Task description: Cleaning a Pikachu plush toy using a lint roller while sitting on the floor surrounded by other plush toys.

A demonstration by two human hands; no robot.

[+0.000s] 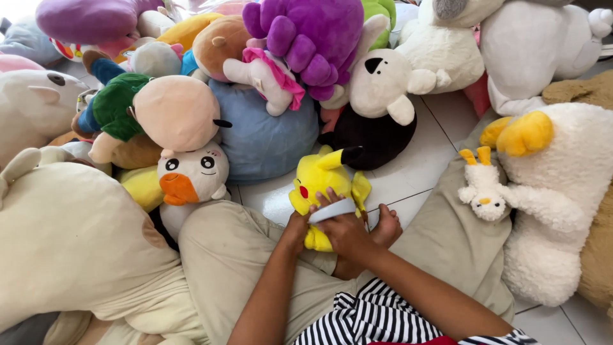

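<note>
At the far left lies a big cream plush toy (70, 249), pressed against the person's left knee in beige trousers (223, 255). Above it sits a white round toy with an orange beak (189, 176), and over that a peach-headed doll in a green top (159, 112). A blue cushion-like plush (262, 137) rests behind them on the white tiled floor (421, 166).

In the middle, the person sits cross-legged with a small yellow plush toy (322, 182) held upright over the lap, just in front of a bare foot (383, 230). The left hand (297, 230) grips the toy's lower part from the left; its fingers are mostly hidden behind the toy, so how they lie cannot be told beyond that they close on it. The right hand (345, 223) is wrapped over the toy's front, fingers together and curled across it, pressing a white strip (332, 209) against the toy's body. A striped black and white shirt (364, 316) shows at the bottom edge.

Behind the yellow toy are a black plush (377, 137), a white bear-like toy (383, 80) and a purple toy (313, 35) on the heap.

To the right, a small white toy with yellow ears (483, 188) lies on the right trouser leg, touching a large fluffy white plush with a yellow beak (562, 185).
</note>
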